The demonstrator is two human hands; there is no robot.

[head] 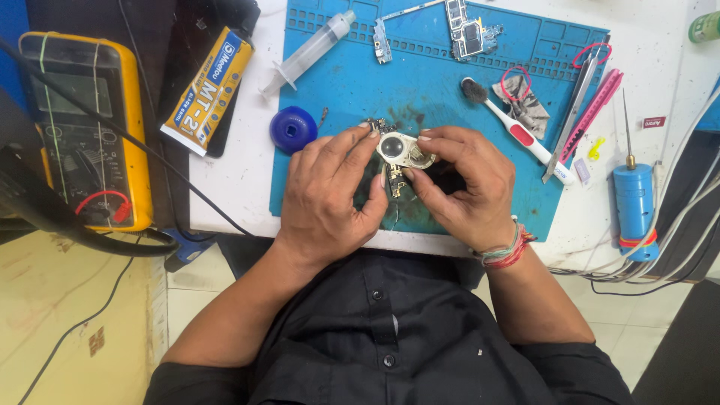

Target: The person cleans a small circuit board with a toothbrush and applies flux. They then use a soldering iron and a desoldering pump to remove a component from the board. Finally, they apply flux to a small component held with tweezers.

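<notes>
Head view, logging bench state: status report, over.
Left hand and right hand both pinching a small metal part with a round lens. Held over blue mat. Toothbrush lies beside, nothing obstructing.

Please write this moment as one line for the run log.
left hand: holds small round metal part | right hand: holds same part | under: blue rubber mat

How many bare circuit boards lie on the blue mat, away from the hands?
2: a narrow circuit board at the blue mat's top edge, a larger circuit board right of it. Others may be hidden under the hands.
</notes>
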